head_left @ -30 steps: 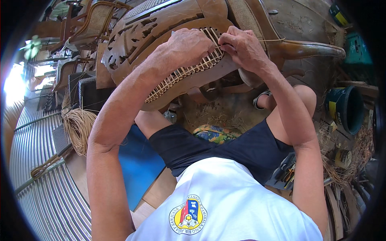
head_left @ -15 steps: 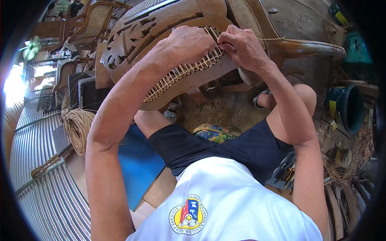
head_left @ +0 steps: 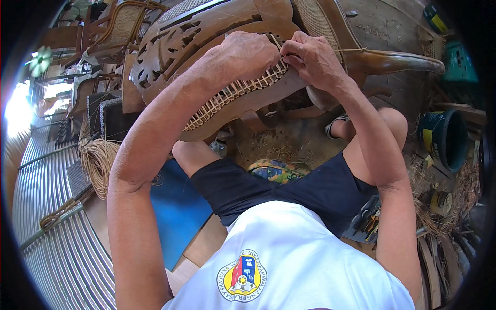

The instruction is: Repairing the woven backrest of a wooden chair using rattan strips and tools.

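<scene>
A carved brown wooden chair part (head_left: 206, 28) lies in front of me, with pierced openwork along its far side. Pale cane strips (head_left: 226, 98) cross in an open lattice over the long curved opening nearer me. My left hand (head_left: 251, 53) bends over the lattice near its right end, curled closed; its fingertips and whatever they grip are hidden. Just to its right, my right hand (head_left: 314, 58) pinches a thin cane strand at the opening's edge, thumb and forefinger together. A loose length of cane strand (head_left: 352, 49) stretches out to the right behind my right hand.
A coil of cane (head_left: 98, 163) hangs at left beside corrugated metal sheeting (head_left: 57, 227). More chair frames (head_left: 116, 31) crowd the far left. At right stand a dark bucket (head_left: 442, 139) and scattered cane scraps (head_left: 462, 191). Tools (head_left: 369, 225) lie by my right thigh.
My left hand and forearm have shifted very slightly over the lattice. My right hand keeps its pinch at nearly the same spot.
</scene>
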{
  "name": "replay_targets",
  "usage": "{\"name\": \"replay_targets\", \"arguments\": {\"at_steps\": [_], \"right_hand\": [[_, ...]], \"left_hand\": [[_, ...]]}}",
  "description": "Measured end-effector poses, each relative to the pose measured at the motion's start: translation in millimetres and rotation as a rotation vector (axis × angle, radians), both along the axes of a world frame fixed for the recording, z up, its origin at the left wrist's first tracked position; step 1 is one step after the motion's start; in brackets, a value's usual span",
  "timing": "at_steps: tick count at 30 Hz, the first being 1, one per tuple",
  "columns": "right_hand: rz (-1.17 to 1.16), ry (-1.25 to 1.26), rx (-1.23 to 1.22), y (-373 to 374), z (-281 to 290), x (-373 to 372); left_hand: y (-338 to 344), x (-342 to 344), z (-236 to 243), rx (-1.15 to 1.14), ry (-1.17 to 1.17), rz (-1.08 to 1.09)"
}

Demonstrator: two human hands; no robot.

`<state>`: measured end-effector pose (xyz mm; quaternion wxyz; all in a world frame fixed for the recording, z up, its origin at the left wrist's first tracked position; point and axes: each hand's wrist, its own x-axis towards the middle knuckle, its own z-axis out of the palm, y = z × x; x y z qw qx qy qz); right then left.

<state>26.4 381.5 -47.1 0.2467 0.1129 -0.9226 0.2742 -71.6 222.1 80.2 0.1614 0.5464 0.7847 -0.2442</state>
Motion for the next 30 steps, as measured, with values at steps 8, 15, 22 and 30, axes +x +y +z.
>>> {"name": "replay_targets", "arguments": {"at_steps": [8, 15, 22, 30], "right_hand": [[0.017, 0.009, -0.009, -6.3, 3.0, -6.9], [0.011, -0.005, -0.028, -2.3, -2.5, -4.6], [0.026, 0.008, -0.028, -12.6, 10.1, -8.6], [-0.027, 0.077, -0.075, -15.0, 13.8, -7.8]], "left_hand": [[-0.8, 3.7, 13.0, -0.001, 0.037, 0.001], [4.3, 4.1, 10.8, -0.013, 0.025, -0.019], [-7.1, 0.9, 22.5, -0.030, 0.019, 0.023], [-25.6, -15.6, 16.8, 0.257, 0.011, 0.093]]}}
